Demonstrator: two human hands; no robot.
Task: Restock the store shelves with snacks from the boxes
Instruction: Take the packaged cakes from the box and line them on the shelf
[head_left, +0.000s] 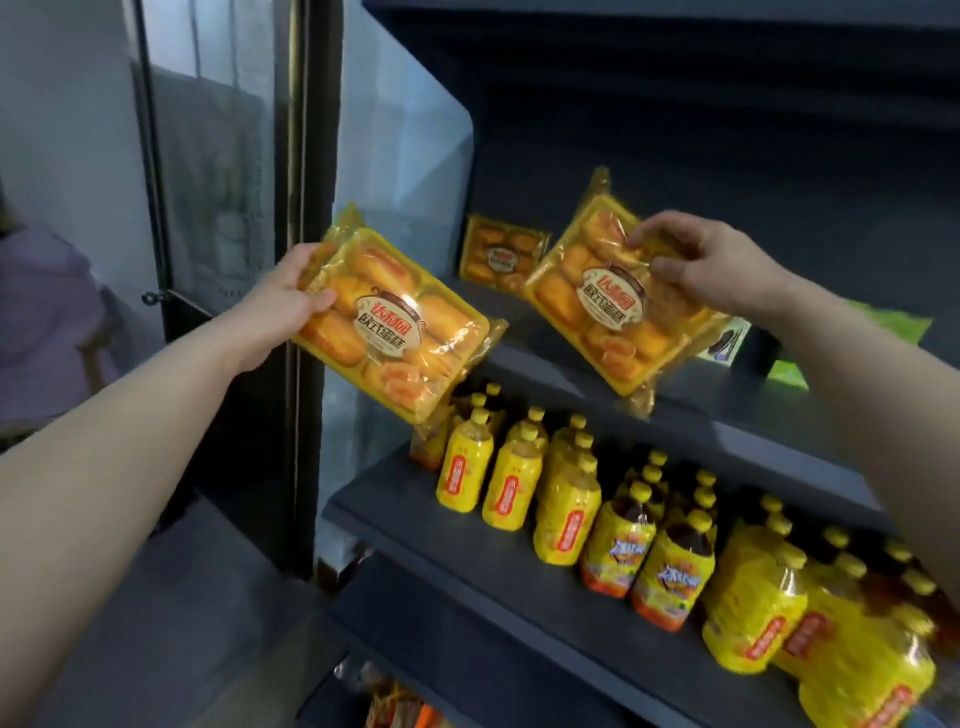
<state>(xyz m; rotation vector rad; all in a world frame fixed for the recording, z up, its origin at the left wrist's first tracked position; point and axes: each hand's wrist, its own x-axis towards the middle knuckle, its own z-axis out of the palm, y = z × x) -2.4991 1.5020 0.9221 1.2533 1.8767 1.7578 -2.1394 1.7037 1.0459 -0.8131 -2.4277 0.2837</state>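
Yellow cake packs (396, 326) (612, 306) gripped, both hands (284, 301) (711, 265), by shelf (727, 400).

Each of the hands grips a tilted yellow cake pack, left hand's pack (390, 327) and right hand's pack (618, 296), a third pack (501, 257) standing behind.

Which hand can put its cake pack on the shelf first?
Probably the right hand. Its cake pack already hangs over the upper shelf, near the pack standing at the back. The left hand holds its pack out in front of the shelf edge, further away.
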